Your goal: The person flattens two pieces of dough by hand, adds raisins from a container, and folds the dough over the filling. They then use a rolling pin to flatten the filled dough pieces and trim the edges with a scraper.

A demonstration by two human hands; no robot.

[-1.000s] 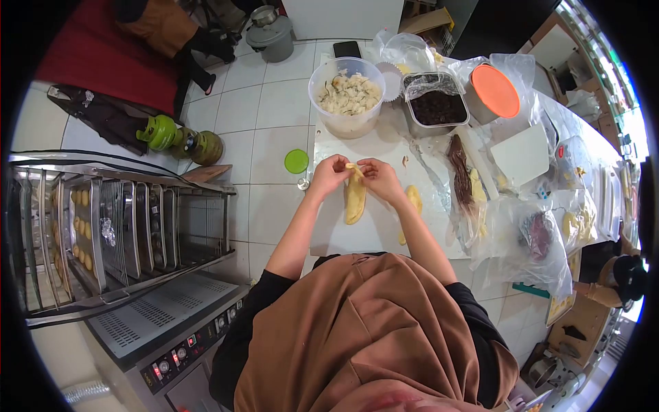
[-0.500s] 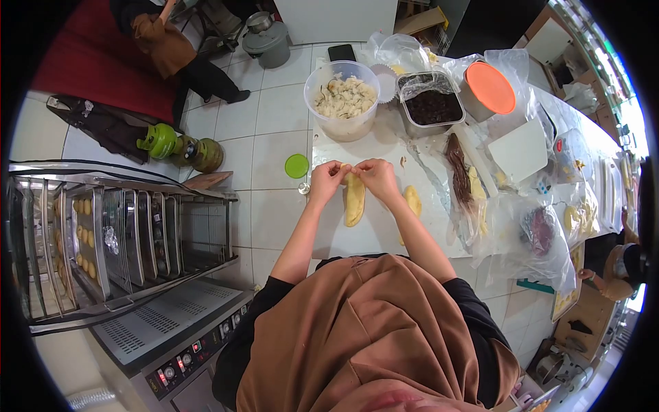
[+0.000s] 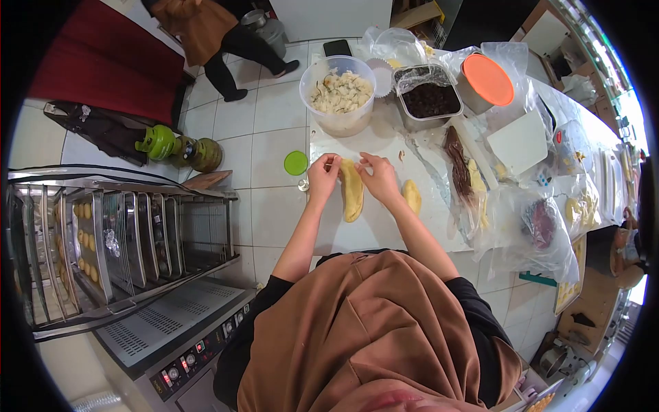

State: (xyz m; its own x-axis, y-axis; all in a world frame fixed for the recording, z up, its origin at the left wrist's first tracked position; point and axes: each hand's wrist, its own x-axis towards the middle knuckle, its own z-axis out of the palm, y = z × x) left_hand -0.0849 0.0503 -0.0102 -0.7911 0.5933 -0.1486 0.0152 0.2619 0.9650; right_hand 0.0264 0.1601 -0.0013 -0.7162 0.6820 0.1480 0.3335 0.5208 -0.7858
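Note:
A long piece of yellow dough [image 3: 353, 196] lies lengthwise on the white table [image 3: 326, 230]. My left hand [image 3: 324, 174] is at the upper left of the dough, its thumb and forefinger pinched together at the edge. On the other side, my right hand [image 3: 378, 176] has its fingers apart, the fingertips close to the dough's upper right edge. A second yellow dough piece [image 3: 412, 198] rests to the right, partly beside my right forearm. Beyond my hands stands a clear tub [image 3: 338, 120] with a pale, shredded filling.
A metal container of dark filling [image 3: 431, 101], an orange-lidded tub [image 3: 488, 80] and a phone [image 3: 337, 48] stand at the back. Plastic bags [image 3: 539, 226] and a white board [image 3: 518, 151] lie right. A tray rack [image 3: 123, 240] is left. Another person [image 3: 206, 34] walks at upper left.
My hands have moved apart at the dough's upper end, and my right fingers have opened. The other person has moved right, past the grey pot.

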